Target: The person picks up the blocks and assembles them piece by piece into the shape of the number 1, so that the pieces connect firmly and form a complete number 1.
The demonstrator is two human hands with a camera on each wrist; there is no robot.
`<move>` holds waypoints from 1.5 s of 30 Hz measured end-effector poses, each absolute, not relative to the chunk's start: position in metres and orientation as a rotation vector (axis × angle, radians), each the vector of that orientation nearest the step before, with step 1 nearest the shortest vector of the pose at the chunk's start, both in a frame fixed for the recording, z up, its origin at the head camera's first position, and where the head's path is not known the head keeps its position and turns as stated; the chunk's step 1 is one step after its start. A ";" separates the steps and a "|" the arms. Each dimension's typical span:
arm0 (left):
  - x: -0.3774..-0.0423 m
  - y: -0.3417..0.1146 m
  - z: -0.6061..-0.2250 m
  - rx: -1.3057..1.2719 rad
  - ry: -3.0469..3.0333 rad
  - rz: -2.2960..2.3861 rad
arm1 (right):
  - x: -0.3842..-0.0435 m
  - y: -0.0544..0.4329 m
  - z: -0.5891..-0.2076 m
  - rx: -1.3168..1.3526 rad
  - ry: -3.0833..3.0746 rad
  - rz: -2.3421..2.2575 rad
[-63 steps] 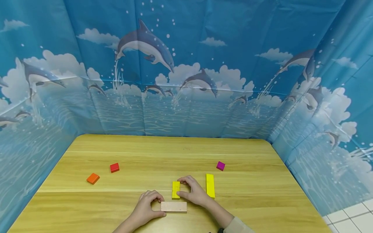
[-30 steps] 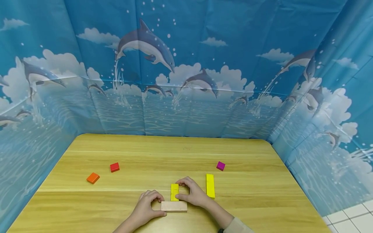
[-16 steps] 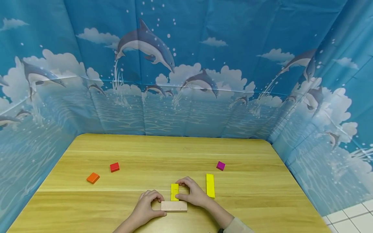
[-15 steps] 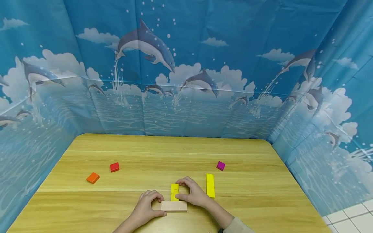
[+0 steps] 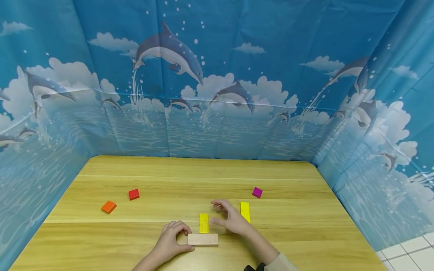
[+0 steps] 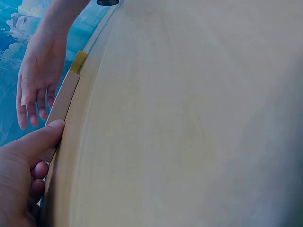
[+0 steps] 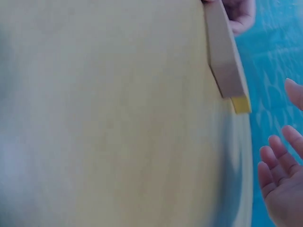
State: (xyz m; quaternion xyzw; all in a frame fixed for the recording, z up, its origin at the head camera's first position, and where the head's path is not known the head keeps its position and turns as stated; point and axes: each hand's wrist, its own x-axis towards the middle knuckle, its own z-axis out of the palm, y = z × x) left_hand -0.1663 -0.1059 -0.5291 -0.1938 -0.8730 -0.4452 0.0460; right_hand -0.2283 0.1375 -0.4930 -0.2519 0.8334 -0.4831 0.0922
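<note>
In the head view my left hand (image 5: pixel 173 239) pinches the left end of a plain wooden block (image 5: pixel 203 239) lying crosswise on the table. Its thumb is on the near side and its fingers on the far side; the left wrist view shows the thumb against the same wooden block (image 6: pixel 65 97). Directly behind stands a small yellow block (image 5: pixel 204 223), faint lines on its top, its near end at the wooden block. My right hand (image 5: pixel 232 219) hovers just right of it, fingers spread and holding nothing. A longer yellow block (image 5: pixel 245 210) lies partly hidden behind that hand.
On the wood-grain table (image 5: pixel 162 177) lie a red block (image 5: pixel 133 194) and an orange block (image 5: pixel 109 207) at the left. A purple block (image 5: pixel 257 192) sits at the right rear. A blue dolphin-print curtain (image 5: pixel 217 128) encloses the table's back and sides.
The small yellow block has come nearer, up to the wooden block. My right hand has since let go of it and drawn away to the right. My left hand stays in place.
</note>
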 end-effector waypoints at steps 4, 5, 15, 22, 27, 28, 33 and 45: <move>-0.166 -0.106 -0.530 -0.586 -2.667 -1.362 | -0.229 0.146 -0.484 -0.736 2.542 -1.385; -0.166 -0.106 -0.530 -0.585 -2.667 -1.362 | -0.229 0.148 -0.481 -0.737 2.547 -1.386; -0.166 -0.106 -0.529 -0.581 -2.673 -1.356 | -0.217 0.170 -0.449 -0.750 2.545 -1.417; -0.167 -0.106 -0.527 -0.581 -2.673 -1.343 | -0.215 0.187 -0.454 -0.699 2.573 -1.429; -0.166 -0.106 -0.526 -0.583 -2.671 -1.342 | -0.215 0.197 -0.458 -0.671 2.579 -1.443; -0.166 -0.106 -0.526 -0.584 -2.669 -1.341 | -0.216 0.199 -0.460 -0.661 2.580 -1.449; -0.167 -0.106 -0.528 -0.587 -2.663 -1.342 | -0.225 0.217 -0.482 -0.661 2.585 -1.449; -0.167 -0.106 -0.532 -0.594 -2.649 -1.345 | -0.228 0.238 -0.496 -0.553 2.419 -1.490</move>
